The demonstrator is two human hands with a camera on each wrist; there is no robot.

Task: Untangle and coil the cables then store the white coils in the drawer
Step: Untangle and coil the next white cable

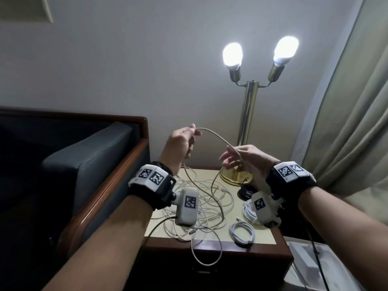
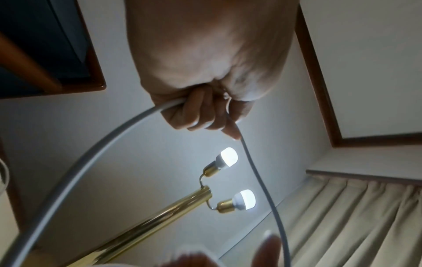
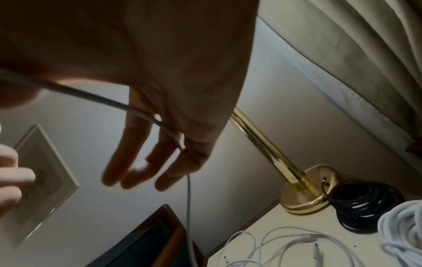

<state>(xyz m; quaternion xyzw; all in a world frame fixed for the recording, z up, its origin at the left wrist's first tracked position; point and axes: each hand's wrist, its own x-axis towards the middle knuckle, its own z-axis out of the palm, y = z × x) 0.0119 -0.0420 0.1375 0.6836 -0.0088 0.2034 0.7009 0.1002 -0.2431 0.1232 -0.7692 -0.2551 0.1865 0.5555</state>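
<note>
My left hand (image 1: 190, 133) is raised above the nightstand (image 1: 266, 236), its fingers (image 2: 200, 112) curled round a white cable (image 1: 214, 134). The cable arcs right to my right hand (image 1: 235, 155), which pinches it between thumb and forefinger while the other fingers (image 3: 128, 159) stay spread. From both hands the cable hangs into a loose tangle of white cables (image 1: 201, 200) on the top. Two white coils (image 1: 241, 231) (image 1: 249, 208) lie at the front right. One loop (image 1: 206, 255) dangles over the dark drawer front (image 1: 241, 267).
A brass lamp (image 1: 247, 114) with two lit bulbs stands at the back of the nightstand, with a black cable coil (image 3: 365, 206) beside its base. A dark upholstered chair (image 1: 88, 164) with a wooden frame is on the left, and curtains (image 1: 352, 122) hang on the right.
</note>
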